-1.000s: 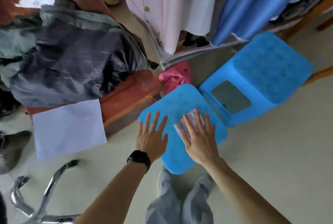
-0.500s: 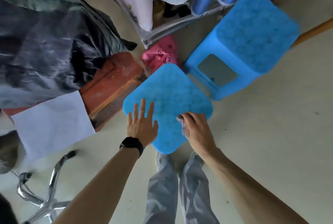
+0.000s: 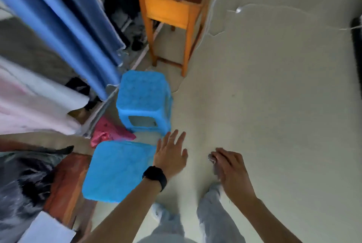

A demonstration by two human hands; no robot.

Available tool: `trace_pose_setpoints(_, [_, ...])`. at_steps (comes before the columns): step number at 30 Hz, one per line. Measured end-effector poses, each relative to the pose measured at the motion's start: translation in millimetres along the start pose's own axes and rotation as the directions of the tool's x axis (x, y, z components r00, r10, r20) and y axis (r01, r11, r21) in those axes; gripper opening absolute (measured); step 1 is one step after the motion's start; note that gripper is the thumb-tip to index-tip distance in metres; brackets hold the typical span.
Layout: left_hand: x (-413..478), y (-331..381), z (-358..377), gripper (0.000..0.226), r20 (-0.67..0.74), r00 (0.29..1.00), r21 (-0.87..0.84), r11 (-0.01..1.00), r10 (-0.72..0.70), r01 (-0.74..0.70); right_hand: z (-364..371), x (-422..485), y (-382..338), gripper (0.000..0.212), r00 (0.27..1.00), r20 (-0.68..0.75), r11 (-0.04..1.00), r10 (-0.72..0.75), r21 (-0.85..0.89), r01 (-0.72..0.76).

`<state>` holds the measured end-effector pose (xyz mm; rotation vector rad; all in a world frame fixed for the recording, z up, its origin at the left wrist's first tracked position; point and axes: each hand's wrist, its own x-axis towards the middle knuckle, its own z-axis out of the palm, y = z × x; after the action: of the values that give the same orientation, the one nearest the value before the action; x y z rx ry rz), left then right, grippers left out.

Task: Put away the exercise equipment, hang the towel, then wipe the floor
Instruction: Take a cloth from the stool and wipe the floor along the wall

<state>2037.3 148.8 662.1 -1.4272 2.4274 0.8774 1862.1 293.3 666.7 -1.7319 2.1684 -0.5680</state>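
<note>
Pale cream floor (image 3: 274, 105) fills the R side, evenly lit. Far ctr: orange wooden desk (image 3: 168, 9) w/ dark top. White cable (image 3: 274, 8) trails across the far floor. L: hanging clothes (image 3: 64, 27) in blue, white, pink. Two blue plastic stools, one farther (image 3: 142, 90), one nearer (image 3: 117, 170), w/ a pink bag (image 3: 109, 133) just beside both. Red-brown wooden box (image 3: 66, 184) near L.

A small crumpled greyish-white wipe (image 3: 214, 161) is bunched under the curled fingers of the right hand (image 3: 232, 169), with only a blurred edge showing, some way right of the nearer square blue plastic stool (image 3: 117, 170). The smooth pale cream floor (image 3: 274, 96) spreads right of that stool; whether the wipe touches it is unclear.
</note>
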Motion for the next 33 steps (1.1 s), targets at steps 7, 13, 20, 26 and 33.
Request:
trace_pose_setpoints(7, [61, 251, -15, 0.058, 0.087, 0.904, 0.243, 0.871, 0.419, -0.427, -145, -55, 126, 0.037, 0.852, -0.417, 0.949, 0.316, 0.123, -0.291])
trace_pose_setpoints(13, [87, 428, 10, 0.055, 0.218, 0.765, 0.343, 0.686, 0.607, -0.642, -214, -117, 241, 0.035, 0.685, -0.533, 0.862, 0.496, 0.203, -0.465])
trace_pose_setpoints(20, [121, 585, 60, 0.055, 0.384, 0.544, 0.366, 0.418, 0.746, -0.832, -279, -177, 332, 0.032, 0.436, -0.671, 0.728, 0.600, 0.231, -0.645])
trace_pose_setpoints(26, [164, 727, 116, 0.053, 0.498, 0.304, 0.308, 0.162, 0.812, -0.937, -318, -208, 405, 0.034, 0.184, -0.746, 0.560, 0.640, 0.289, -0.776])
trace_pose_setpoints(33, [196, 874, 172, 0.048, 0.628, 0.020, 0.217, -0.150, 0.778, -0.965, -353, -224, 462, 0.037, -0.225, -0.757, 0.282, 0.613, 0.476, -0.833])
